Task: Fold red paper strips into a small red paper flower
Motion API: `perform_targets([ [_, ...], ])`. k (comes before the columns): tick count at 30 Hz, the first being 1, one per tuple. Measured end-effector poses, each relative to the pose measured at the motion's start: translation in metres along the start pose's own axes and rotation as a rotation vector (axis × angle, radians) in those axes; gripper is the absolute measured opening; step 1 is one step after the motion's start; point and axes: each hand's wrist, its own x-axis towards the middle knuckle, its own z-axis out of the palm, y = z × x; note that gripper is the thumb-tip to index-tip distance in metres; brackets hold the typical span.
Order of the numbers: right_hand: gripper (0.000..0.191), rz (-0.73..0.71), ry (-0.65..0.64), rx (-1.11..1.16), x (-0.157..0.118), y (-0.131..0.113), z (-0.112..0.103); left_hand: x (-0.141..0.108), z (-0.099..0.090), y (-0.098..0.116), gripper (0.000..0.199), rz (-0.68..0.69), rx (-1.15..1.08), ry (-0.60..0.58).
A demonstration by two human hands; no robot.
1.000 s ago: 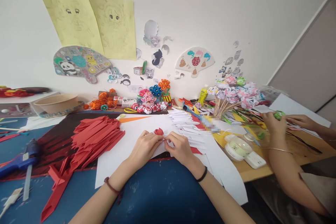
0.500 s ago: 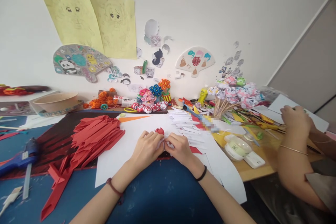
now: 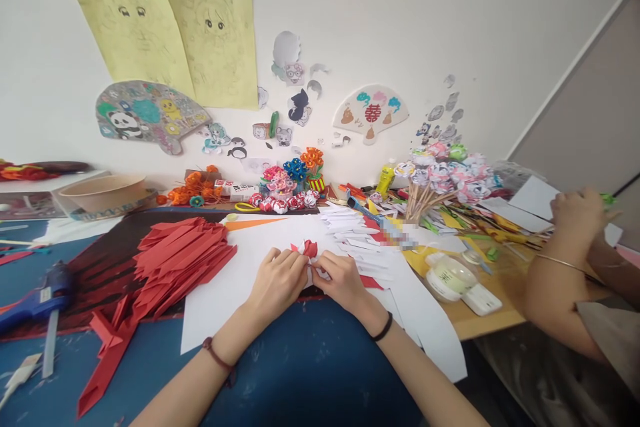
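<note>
Between my hands is a small red and white paper flower (image 3: 309,249), its petals showing above my fingertips. My left hand (image 3: 280,275) is closed on the flower's left side and base. My right hand (image 3: 340,278) pinches at the base from the other side; the part between the fingertips is mostly hidden. Both hands are over a large white paper sheet (image 3: 215,310). A stack of white paper strips (image 3: 345,227) lies just beyond my right hand. To the left is a thick pile of folded red paper strips (image 3: 183,257).
A blue glue gun (image 3: 53,290) lies at far left, near a beige bowl (image 3: 103,193). Paper flowers on sticks (image 3: 445,177) stand at back right. A clear round container (image 3: 450,277) and a white case (image 3: 483,298) sit at right, beside a co-worker's hand (image 3: 577,213).
More of the flower shows above my fingers now, with white beside the red. My hands stay nearly in place. The co-worker's hands have moved slightly right, and something green shows by them.
</note>
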Motion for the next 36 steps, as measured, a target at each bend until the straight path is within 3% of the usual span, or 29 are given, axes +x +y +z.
perform_targets([
  [16, 0.016, 0.001, 0.039, -0.011, 0.0012, -0.0010, -0.0008, -0.0015, -0.0047, -0.0045, 0.017, 0.009, -0.095, 0.001],
  [36, 0.016, 0.011, -0.019, 0.029, -0.0003, -0.0017, -0.0015, -0.0005, -0.0022, -0.0009, 0.015, 0.020, 0.018, 0.032],
])
